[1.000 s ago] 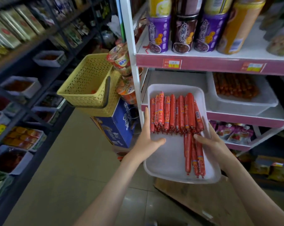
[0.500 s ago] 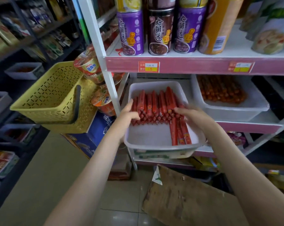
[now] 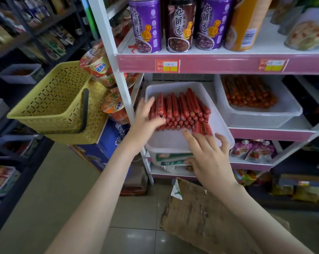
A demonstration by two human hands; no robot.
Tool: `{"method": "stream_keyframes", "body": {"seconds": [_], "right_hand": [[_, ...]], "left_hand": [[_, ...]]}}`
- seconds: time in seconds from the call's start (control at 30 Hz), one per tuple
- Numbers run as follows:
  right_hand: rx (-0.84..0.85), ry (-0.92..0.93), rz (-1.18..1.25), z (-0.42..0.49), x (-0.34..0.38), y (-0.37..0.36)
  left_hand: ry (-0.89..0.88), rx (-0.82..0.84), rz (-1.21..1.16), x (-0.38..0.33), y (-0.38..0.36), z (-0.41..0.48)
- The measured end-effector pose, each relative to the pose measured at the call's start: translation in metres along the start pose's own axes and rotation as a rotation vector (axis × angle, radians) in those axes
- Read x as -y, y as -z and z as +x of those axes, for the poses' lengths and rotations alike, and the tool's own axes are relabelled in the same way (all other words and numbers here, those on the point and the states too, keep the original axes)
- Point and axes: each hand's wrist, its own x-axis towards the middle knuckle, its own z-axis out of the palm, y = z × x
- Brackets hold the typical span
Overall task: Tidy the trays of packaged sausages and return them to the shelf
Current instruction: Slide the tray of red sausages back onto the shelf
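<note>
- Shop aisle; white-and-pink shelf unit [image 3: 264, 133], purple porridge cans [image 3: 145, 24] on the upper level.
- White tray [image 3: 173, 85] on the middle shelf, left side, front end overhanging the shelf edge.
- Red packaged sausages [image 3: 180, 109] stacked in a row across the tray's back half.
- Second tray [image 3: 264, 116] of sausages just to the right, not touching.
- Left grip [image 3: 145, 118]: fingers straight, against the left end of the sausage row; motion-blurred.
- Right grip [image 3: 210, 154]: fingers spread over the tray's front rim, thumb below the rim.
- Yellow basket [image 3: 50, 107] and noodle cups [image 3: 96, 63] left of the shelf post.
</note>
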Motion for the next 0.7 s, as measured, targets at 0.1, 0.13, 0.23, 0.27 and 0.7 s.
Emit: {"method": "stream_keyframes", "body": {"seconds": [0.1,0.13,0.23,0.27,0.7], "right_hand": [[-0.080,-0.022,0.065,-0.001,0.001,-0.009],[-0.101,-0.021,0.083,0.002,0.000,-0.011],[-0.176,-0.007,0.113,0.012,-0.004,-0.019],[-0.194,-0.012,0.120,0.016,-0.006,-0.023],[-0.202,0.031,0.041,0.103,-0.041,-0.086]], "left_hand": [[-0.455,0.001,1.019,0.006,-0.010,-0.043],[-0.527,-0.024,1.232,0.014,-0.016,-0.051],[-0.588,-0.166,1.299,0.036,-0.029,-0.047],[-0.612,-0.230,1.278,0.036,-0.030,-0.040],[-0.645,-0.374,1.316,0.047,-0.025,0.075]]}}
